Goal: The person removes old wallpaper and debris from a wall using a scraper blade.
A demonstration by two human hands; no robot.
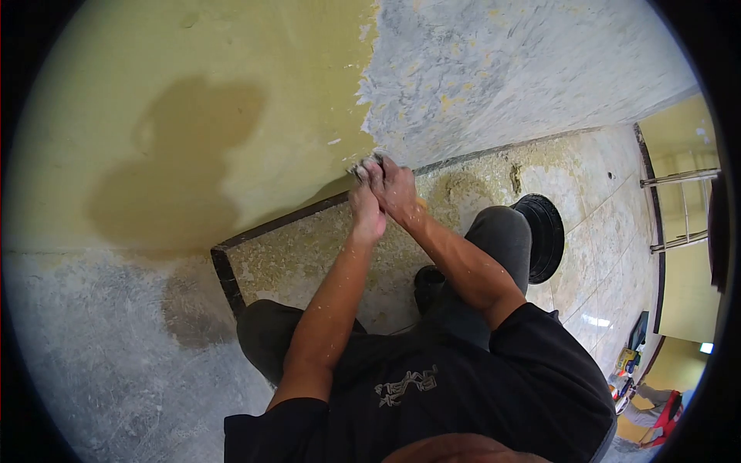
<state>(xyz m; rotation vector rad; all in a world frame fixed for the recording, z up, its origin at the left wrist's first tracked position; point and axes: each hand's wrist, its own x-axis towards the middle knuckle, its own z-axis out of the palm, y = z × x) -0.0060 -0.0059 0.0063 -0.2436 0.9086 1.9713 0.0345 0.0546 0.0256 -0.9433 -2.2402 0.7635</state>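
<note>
Left hand (366, 208) and right hand (395, 189) together, low at the wall (455, 77), by the ragged edge of yellow paint (309, 85). Fingers curled; grip contents can't be told. Black tub (547, 239) beside right knee (503, 231).

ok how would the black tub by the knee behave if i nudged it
The black tub would probably slide rather than roll, as its round mouth faces up from the floor. Its thin-looking rim suggests stiff plastic, likely light if empty; the dark inside hides any contents.
</note>
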